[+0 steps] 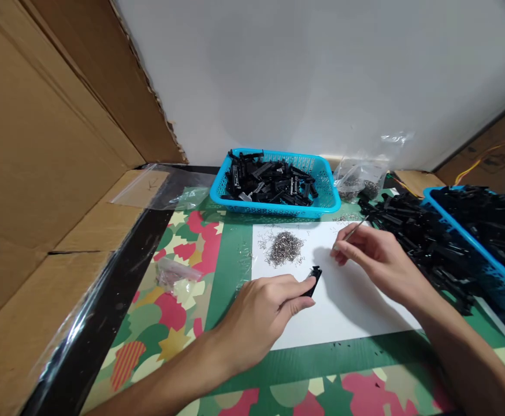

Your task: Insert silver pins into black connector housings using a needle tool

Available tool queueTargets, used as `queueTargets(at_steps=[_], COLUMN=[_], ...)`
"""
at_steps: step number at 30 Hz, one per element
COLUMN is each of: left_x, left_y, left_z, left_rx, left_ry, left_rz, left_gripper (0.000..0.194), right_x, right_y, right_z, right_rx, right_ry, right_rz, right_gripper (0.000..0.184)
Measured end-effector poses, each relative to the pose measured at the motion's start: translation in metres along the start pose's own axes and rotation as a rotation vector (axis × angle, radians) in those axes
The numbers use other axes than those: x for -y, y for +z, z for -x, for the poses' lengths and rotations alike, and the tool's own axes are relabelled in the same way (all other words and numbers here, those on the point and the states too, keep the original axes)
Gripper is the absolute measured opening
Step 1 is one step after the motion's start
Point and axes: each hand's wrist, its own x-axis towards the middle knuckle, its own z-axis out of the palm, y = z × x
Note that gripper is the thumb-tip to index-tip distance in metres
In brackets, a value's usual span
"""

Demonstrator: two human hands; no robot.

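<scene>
**Pinching a black part [317,278] and a thin tool [357,226] above white paper [330,323]**

Nearest, the tabletop [296,367] is covered in green, bordered with red, cream and gold shapes, and dark crumbs [341,345] are scattered just before the paper's near edge. The part is pinched between thumb and fingers by the left hand [274,303], over the middle of the paper, with its pronged far end left showing; whether the paper is touched by it cannot be told. The tool is pinched between thumb and fingertips by the right hand [371,254], sloped, and kept apart from the part. To the left, a small clear bag [177,274] is laid on the patterned cover.

Beyond the left hand, metal clips [286,248] are heaped on the paper, with some strewn around the pile. To the right, loose black pieces [421,237] are piled on the tabletop, beside a right-hand basket [464,231], blue and filled with similar pieces.

Behind the paper, a blue basket [274,210] is partly filled with more black pieces. It is flanked on the left by a flat clear bag [148,185] and on the right by a bag of metal bits [360,176]. The far side is closed off by a pale wall [278,75], the left by cardboard [53,133].
</scene>
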Motion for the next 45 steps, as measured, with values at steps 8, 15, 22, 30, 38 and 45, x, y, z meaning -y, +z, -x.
queueTargets(at_steps=[8,15,22,30,38,45], left_x=[0.002,0.004,0.003,0.003,0.003,0.001], left_y=[-0.005,-0.006,-0.005,-0.005,-0.006,-0.005], left_z=[0.004,0.005,0.006,0.003,0.003,0.003], left_rx=[-0.073,-0.14,-0.176,-0.175,-0.294,-0.312], left_ry=[-0.044,-0.031,-0.022,-0.066,-0.157,-0.131], left_rz=[0.1,0.107,0.121,0.224,0.285,0.297], left_gripper=[0.028,0.029,0.024,0.028,0.032,0.028], right_x=[0.009,0.01,-0.008,-0.012,-0.005,-0.017], right_y=[-0.03,-0.036,-0.026,-0.03,0.003,0.026], right_z=[-0.028,-0.056,-0.068,-0.065,-0.059,-0.064], right_rx=[0.057,0.001,0.015,0.051,-0.003,-0.028], right_ry=[0.04,-0.077,-0.117,-0.103,-0.1,-0.071], right_rz=[0.158,0.619,0.735,0.752,0.712,0.649], right_gripper=[0.013,0.008,0.016,0.016,0.019,0.016])
